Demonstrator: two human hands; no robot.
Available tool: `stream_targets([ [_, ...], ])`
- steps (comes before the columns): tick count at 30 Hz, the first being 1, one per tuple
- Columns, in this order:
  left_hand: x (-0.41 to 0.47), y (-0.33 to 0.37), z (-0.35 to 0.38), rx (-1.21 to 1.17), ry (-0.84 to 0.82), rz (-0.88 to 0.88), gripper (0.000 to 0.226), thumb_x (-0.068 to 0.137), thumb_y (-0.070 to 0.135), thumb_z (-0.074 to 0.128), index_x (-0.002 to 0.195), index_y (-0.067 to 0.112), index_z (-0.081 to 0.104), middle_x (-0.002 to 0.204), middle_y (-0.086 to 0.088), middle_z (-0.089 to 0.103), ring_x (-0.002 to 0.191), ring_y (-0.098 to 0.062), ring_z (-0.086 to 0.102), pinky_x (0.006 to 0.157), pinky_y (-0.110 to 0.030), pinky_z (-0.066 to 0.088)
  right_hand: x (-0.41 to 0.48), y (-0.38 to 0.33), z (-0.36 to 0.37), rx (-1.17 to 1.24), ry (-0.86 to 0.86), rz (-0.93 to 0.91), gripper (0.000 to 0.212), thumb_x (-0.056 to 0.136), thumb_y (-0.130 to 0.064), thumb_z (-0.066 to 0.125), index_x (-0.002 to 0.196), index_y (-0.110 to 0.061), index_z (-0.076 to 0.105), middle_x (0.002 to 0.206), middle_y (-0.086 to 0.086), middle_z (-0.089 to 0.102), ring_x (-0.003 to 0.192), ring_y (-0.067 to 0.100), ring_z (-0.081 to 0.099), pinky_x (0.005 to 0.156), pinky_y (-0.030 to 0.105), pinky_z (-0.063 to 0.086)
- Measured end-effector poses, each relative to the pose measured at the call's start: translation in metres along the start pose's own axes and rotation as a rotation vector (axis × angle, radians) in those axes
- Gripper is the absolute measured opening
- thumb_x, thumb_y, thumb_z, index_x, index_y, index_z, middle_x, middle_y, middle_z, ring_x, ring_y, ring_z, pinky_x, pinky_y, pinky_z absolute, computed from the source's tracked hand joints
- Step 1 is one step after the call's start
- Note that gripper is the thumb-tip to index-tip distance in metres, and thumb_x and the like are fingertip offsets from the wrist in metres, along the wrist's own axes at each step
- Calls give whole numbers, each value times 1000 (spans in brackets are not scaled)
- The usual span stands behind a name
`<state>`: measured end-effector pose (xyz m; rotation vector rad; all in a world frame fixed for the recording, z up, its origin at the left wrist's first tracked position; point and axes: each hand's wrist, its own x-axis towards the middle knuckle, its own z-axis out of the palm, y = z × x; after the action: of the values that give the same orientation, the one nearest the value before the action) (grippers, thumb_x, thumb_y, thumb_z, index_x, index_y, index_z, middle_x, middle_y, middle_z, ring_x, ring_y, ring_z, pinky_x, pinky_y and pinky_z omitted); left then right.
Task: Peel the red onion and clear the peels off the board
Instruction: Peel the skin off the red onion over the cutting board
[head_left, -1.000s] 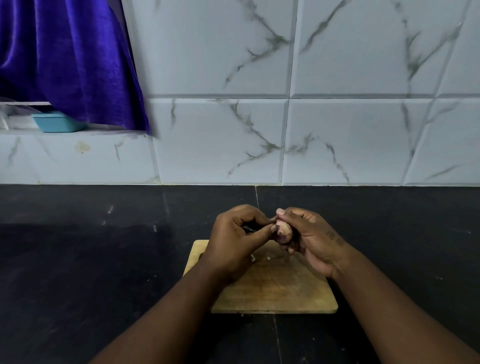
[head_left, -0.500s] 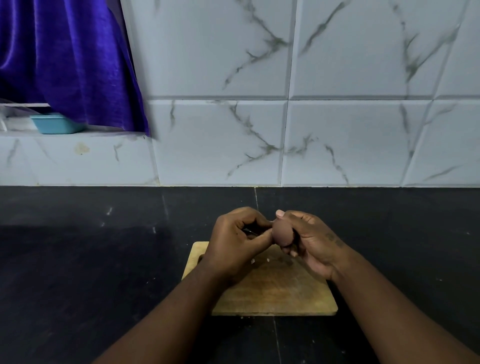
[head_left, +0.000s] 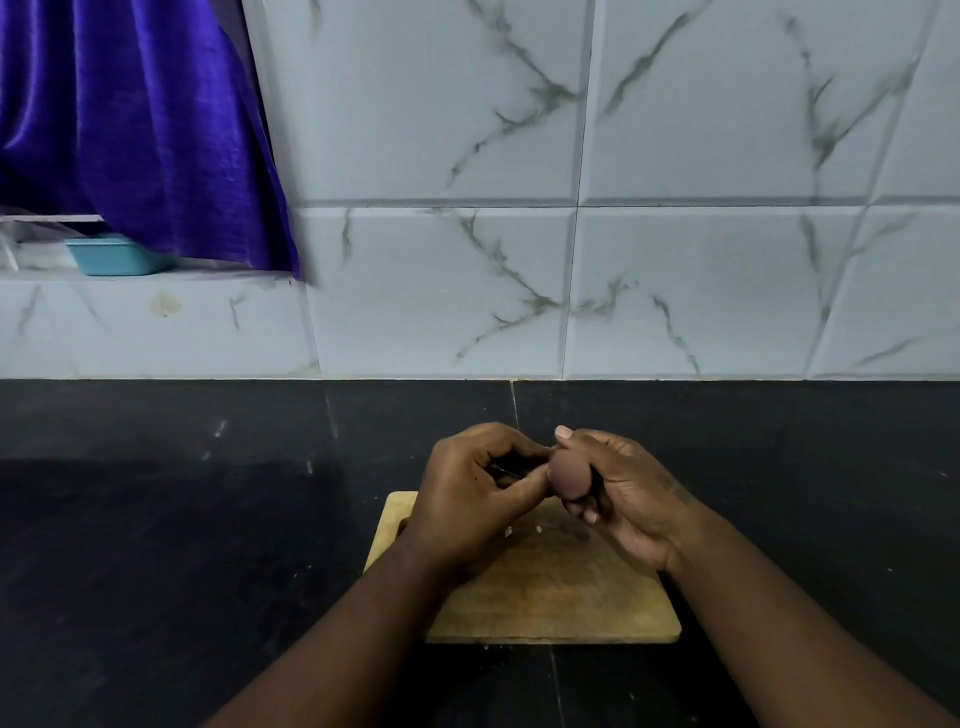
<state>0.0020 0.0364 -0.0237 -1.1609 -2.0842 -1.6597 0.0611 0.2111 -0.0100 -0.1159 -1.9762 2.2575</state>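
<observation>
A small red onion (head_left: 570, 475) with dull reddish-brown skin is held above the far edge of the wooden cutting board (head_left: 561, 597). My right hand (head_left: 626, 488) grips it from the right, index finger over its top. My left hand (head_left: 467, 493) is curled close against the onion's left side, its thumb tip touching the skin. Inside its curled fingers sits a thin dark piece (head_left: 501, 470); what it is I cannot tell. Two tiny pale bits (head_left: 509, 531) lie on the board under my hands.
The board lies on a black stone counter (head_left: 208, 519) that runs back to a marble-patterned tiled wall (head_left: 675, 286). At the far left, a ledge holds a teal tub (head_left: 111, 257) below a purple curtain (head_left: 130, 130).
The onion has turned in my right hand: a pale face showed a second ago, now only reddish-brown skin shows. Both hands stay close together over the board.
</observation>
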Motion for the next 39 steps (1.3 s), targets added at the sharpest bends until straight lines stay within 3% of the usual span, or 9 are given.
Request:
stream_targets([
  [7,-1,-1,1,187,39,53,7,87,18,81,91,21,76,88,10,72,81,-12,69,67,-38,61,2,2,-1,-7,-9,6,30,95,-40,67,91,-10,72,75,12,66,53,16,54,42,22,39],
  [12,-1,0,3,205,68,-49,10,90,17,75,86,25,70,84,8,68,77,-13,65,65,-42,57,2,1,-1,10,-24,20,41,90,-42,71,100,-2,72,78,15,65,55,18,56,44,22,41],
  [15,1,-2,1,256,71,-142,15,91,18,74,82,29,69,80,7,67,73,-10,62,59,-33,53,1,1,-2,20,-29,25,49,94,-38,68,109,9,68,82,17,67,56,18,58,45,22,42],
  [18,2,-1,-2,350,10,-225,16,91,20,73,79,29,68,77,9,68,71,-6,63,58,-22,45,0,-1,-2,29,-60,22,42,94,-37,66,109,2,71,83,17,71,57,18,59,45,21,44],
  [24,2,1,-7,537,-214,-286,9,86,26,69,78,28,65,78,7,71,74,-8,66,59,-27,47,-2,-7,-3,71,-90,24,36,86,-36,69,105,-6,63,82,23,72,56,20,60,44,21,45],
  [30,1,3,-8,451,-243,-275,25,93,33,64,70,25,70,71,5,72,69,-12,67,63,-36,53,0,-6,-7,103,-87,38,30,95,-32,64,107,-5,62,87,24,71,61,20,60,47,21,48],
  [33,1,0,-8,456,-224,-229,31,91,36,72,63,28,63,64,10,66,60,-4,60,57,-28,46,1,-4,-7,70,-67,54,32,97,-36,64,106,-5,65,86,21,72,62,19,60,49,21,46],
  [39,2,6,-8,247,-80,-73,11,82,43,75,87,34,71,84,12,70,74,-7,65,62,-37,57,3,1,-6,-40,-20,54,35,91,-46,69,93,-12,69,75,10,68,56,13,55,47,24,37],
])
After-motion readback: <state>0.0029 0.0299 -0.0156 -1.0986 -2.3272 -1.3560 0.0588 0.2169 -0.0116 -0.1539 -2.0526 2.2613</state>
